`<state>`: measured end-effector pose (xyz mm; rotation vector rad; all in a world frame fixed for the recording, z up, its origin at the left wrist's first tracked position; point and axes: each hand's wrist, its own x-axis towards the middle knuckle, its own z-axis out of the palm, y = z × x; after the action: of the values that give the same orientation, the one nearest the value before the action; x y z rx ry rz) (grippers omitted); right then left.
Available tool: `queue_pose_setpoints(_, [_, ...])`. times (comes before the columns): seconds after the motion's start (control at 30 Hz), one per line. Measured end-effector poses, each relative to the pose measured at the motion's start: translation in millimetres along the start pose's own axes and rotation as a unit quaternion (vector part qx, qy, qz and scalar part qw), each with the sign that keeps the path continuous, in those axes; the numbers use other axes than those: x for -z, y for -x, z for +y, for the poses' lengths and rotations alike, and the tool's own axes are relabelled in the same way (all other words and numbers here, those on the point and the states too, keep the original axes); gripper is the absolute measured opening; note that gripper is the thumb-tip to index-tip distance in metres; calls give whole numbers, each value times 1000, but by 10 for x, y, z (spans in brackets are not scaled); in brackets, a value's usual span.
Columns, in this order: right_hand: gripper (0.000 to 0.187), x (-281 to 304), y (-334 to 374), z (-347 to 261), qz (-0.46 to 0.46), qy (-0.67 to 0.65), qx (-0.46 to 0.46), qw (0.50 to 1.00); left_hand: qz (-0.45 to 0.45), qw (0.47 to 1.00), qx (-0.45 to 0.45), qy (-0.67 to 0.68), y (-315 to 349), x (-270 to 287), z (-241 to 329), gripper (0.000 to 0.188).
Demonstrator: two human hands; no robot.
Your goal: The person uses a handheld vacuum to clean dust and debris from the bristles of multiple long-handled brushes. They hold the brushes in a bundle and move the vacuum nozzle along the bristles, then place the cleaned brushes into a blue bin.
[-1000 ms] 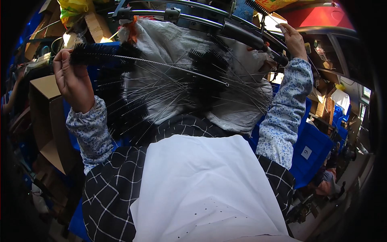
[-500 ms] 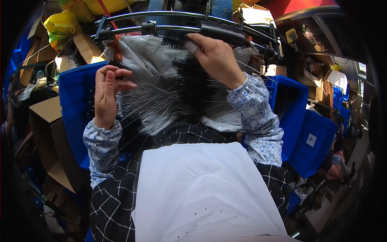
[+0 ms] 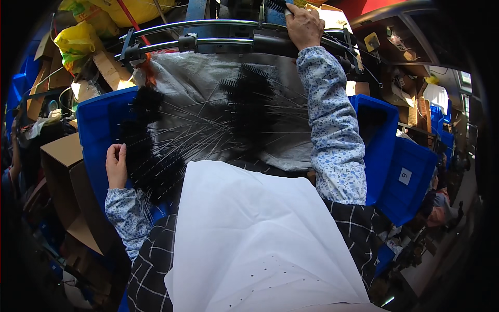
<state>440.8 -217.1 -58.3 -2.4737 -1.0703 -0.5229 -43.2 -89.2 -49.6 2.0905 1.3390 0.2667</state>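
Note:
My right hand (image 3: 305, 25) is stretched out to the far side, beyond the metal rails, its fingers closed round a black bristle brush (image 3: 275, 6) whose bristles show left of the fingertips. At the left, my left hand (image 3: 116, 165) is low beside a pile of black wire-stemmed brushes (image 3: 156, 171), fingers curled against the thumb. Whether anything is pinched there I cannot make out. A second heap of such brushes (image 3: 248, 101) lies in the middle on a grey-white plastic sheet (image 3: 182, 70), thin wire stems crossing between the heaps.
Curved metal rails (image 3: 223, 42) with black clamps cross the far side. Blue bins (image 3: 96, 122) stand left and right (image 3: 403, 187). An open cardboard box (image 3: 65, 145) is at the left, near yellow bags (image 3: 78, 41). White cloth (image 3: 249, 223) covers my lap.
My right hand has moved away from me, past the rails, with a brush. My left hand has dropped lower and nearer, its fingers drawn together, uncovering the left brushes.

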Motion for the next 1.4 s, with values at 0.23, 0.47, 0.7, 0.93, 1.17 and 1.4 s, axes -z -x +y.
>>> queue_pose_setpoints(0.23, [19,-1,-1,25,-16,-35,8,999,180,983,-7,45,-94,189,-32,26])
queue_pose_setpoints(0.47, [27,-40,-99,8,-39,-20,7,999,198,935,-125,266,-207,227,228,20])
queue_pose_setpoints(0.7, [31,3,-65,43,5,11,12,1000,192,920,-101,327,-362,298,220,20])
queue_pose_setpoints(0.93, [45,-158,104,452,-55,20,-37,998,412,821,-41,393,-412,892,-185,20])
queue_pose_setpoints(1.17, [37,-126,47,76,-14,-138,-39,990,493,729,-257,-399,-198,1687,-151,16])
queue_pose_setpoints(1.4, [32,-129,42,-12,-10,-88,-20,996,478,780,-251,-317,-135,1489,-118,16])
